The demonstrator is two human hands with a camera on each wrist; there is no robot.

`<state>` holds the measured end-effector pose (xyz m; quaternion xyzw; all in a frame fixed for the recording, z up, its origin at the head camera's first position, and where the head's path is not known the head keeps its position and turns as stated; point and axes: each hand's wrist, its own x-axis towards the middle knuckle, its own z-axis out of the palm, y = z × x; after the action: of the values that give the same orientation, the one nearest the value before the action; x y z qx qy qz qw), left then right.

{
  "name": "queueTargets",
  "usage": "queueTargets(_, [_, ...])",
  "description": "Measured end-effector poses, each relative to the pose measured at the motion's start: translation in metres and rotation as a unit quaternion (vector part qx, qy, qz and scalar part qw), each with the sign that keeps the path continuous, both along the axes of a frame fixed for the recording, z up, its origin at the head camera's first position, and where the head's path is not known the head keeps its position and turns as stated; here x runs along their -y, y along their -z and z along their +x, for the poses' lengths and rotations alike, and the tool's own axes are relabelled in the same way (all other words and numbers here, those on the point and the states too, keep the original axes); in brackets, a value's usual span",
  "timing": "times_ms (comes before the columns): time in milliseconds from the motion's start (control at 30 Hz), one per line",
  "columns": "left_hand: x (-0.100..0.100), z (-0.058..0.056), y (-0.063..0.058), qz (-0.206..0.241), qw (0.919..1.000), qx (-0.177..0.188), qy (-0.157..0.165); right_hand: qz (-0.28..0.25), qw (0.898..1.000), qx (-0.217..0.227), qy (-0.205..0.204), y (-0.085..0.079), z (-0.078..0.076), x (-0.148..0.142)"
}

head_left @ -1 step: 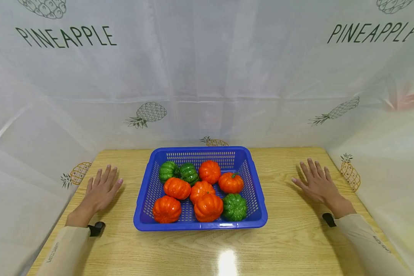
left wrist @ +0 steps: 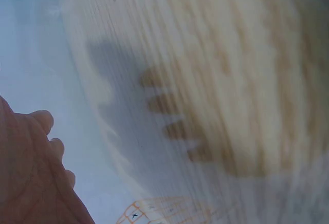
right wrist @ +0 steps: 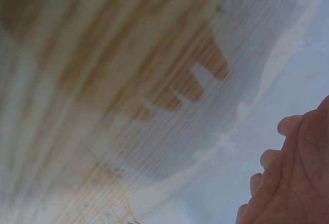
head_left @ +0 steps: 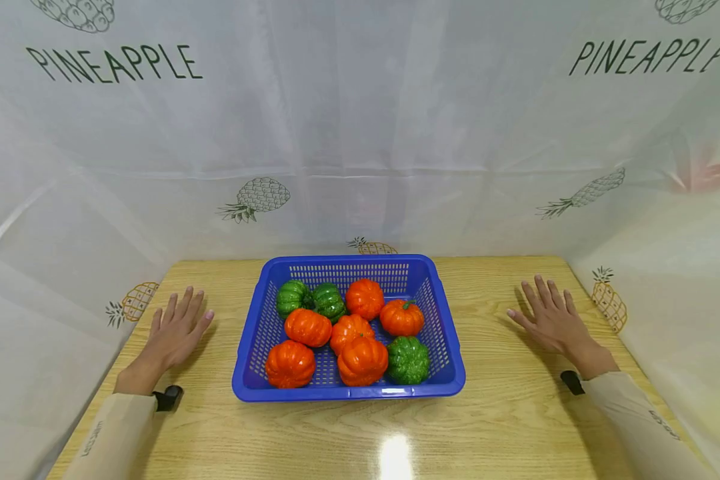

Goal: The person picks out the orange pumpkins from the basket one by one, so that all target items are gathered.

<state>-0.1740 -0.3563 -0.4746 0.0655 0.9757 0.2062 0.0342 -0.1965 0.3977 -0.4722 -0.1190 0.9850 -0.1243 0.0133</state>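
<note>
In the head view a blue plastic basket [head_left: 348,395] with slotted walls stands mid-table. Inside lie several small glossy pumpkins: orange ones, such as the front-left orange pumpkin [head_left: 290,365], and green ones, such as the front-right green pumpkin [head_left: 408,361]. To the basket's left, my left hand [head_left: 177,330] is held palm down over the tabletop, fingers spread, holding nothing. On the far right my right hand [head_left: 553,320] has the same pose, also holding nothing. Each wrist view shows its palm, the left palm [left wrist: 36,167] and the right palm [right wrist: 298,167], above the wood, apart from the basket.
The light wood table [head_left: 486,427] carries the basket. A white pineapple-print sheet [head_left: 366,133] hangs behind it and along both sides. Black wrist straps sit at the cuffs, one of them the left strap [head_left: 168,398]. A bright glare spot lies near the front.
</note>
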Motion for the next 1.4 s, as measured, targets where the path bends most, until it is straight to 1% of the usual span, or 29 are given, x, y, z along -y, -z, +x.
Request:
queueTargets(300, [0.000,0.001,-0.001,0.001,1.0000,0.006,0.002,0.000,1.000,-0.002,-0.002,-0.002,0.000,0.004])
queueTargets(467, [0.000,0.001,0.000,0.004,1.0000,-0.006,0.001,0.004,1.000,-0.004,-0.002,-0.002,-0.001,0.004])
queueTargets(533, [-0.001,0.002,0.000,0.005,0.9999,-0.012,-0.001,0.007,1.000,-0.009,-0.005,-0.003,-0.002,0.006])
queueTargets(633, [-0.001,0.002,-0.002,0.012,0.9999,-0.012,-0.001,0.012,1.000,-0.021,-0.009,-0.005,-0.003,0.010])
queueTargets(800, [-0.005,0.002,-0.007,0.019,0.9998,0.003,0.005,0.011,0.999,-0.039,-0.016,-0.010,-0.002,0.018])
queueTargets(967, [-0.012,-0.001,-0.015,0.038,0.9991,0.005,0.017,0.014,0.998,-0.063,-0.027,-0.018,0.000,0.027])
queueTargets(1200, [-0.027,-0.001,-0.028,0.070,0.9970,0.001,0.032,0.029,0.993,-0.099,-0.050,-0.032,0.001,0.045])
queueTargets(1300, [-0.034,-0.001,-0.034,0.082,0.9959,0.005,0.037,0.033,0.991,-0.112,-0.059,-0.038,0.002,0.054])
queueTargets(1400, [-0.040,-0.001,-0.039,0.095,0.9944,0.011,0.046,0.033,0.991,-0.115,-0.068,-0.046,0.003,0.063])
